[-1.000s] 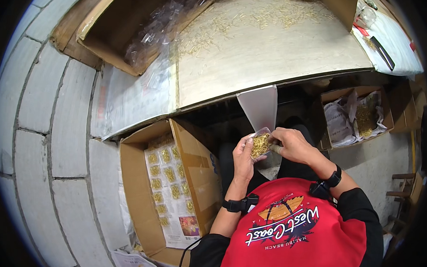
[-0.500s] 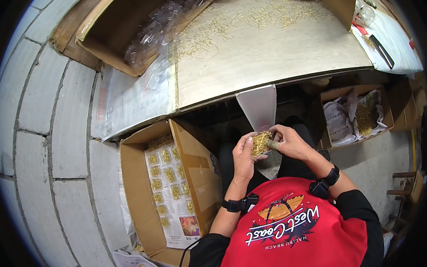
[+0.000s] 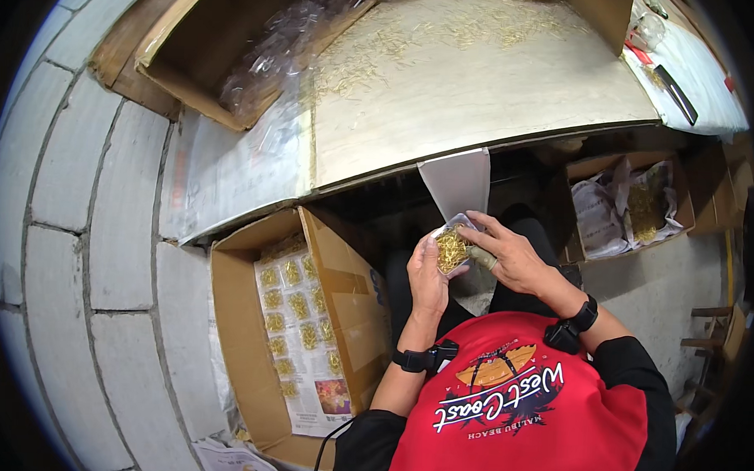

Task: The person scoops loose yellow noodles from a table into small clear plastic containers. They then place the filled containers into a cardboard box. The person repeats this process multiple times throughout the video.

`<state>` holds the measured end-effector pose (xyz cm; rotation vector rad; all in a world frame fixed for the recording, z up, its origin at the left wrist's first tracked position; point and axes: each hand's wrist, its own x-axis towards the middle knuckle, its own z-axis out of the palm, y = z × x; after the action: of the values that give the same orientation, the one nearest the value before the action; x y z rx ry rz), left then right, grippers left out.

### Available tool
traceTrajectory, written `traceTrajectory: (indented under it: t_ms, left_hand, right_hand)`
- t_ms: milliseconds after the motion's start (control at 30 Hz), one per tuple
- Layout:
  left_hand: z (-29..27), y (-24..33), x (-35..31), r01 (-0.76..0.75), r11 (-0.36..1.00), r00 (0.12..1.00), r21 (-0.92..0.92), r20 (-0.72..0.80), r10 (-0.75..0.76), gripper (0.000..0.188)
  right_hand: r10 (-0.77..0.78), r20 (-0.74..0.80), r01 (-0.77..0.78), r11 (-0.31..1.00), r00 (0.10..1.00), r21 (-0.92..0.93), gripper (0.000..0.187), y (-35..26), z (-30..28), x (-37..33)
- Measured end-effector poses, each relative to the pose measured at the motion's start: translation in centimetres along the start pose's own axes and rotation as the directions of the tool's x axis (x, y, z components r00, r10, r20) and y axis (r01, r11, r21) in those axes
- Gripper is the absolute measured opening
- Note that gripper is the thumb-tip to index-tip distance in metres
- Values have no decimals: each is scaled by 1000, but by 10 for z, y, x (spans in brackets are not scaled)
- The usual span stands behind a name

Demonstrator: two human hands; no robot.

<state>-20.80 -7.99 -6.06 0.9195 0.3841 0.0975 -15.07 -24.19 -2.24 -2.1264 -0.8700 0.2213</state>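
Observation:
Over my lap I hold a small clear plastic box [image 3: 453, 250] heaped with thin gold-coloured metal pieces. My left hand [image 3: 427, 279] is closed around its left and lower side, thumb along the edge. My right hand [image 3: 517, 259] grips the box from the right; its fingers reach over the upper rim, and a pale wrap covers the thumb. To the left, a tall cardboard box [image 3: 353, 318] contains newspaper with rows of similar gold-filled packs [image 3: 298, 306] lying on it.
Loose gold pieces [image 3: 392, 47] are strewn over the worktable [image 3: 481, 98]. At its upper left, a tilted carton [image 3: 180, 42] spills clear plastic boxes [image 3: 275, 62]. A black-handled tool [image 3: 675, 94] lies at upper right. Below stands a paper-lined carton [image 3: 588, 243]. A white panel [image 3: 458, 182] hangs from the table edge.
The plastic box has tilted and its open top shows more. My right hand's fingers have stretched across its upper rim, and the thumb has drawn lower. The left hand has shifted slightly.

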Motion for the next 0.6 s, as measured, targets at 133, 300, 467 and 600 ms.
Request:
traceTrajectory:
  t_ms: [133, 300, 467, 600]
  left_hand:
    - [1, 5, -1, -34, 999, 999, -19, 4, 34, 37]
    - [1, 4, -2, -23, 999, 1000, -33, -2, 23, 36]
    - [0, 5, -1, -51, 999, 998, -17, -23, 51, 36]
    - [-1, 6, -2, -52, 996, 997, -67, -55, 48, 35]
  right_hand:
    - [2, -79, 6, 995, 997, 99, 41, -2, -5, 2]
    - [-30, -7, 31, 995, 1000, 96, 39, -1, 2, 2]
    - [-58, -193, 75, 994, 979, 84, 36, -6, -2, 1]
    - [-249, -322, 218, 967, 913, -131, 31, -8, -12, 4]
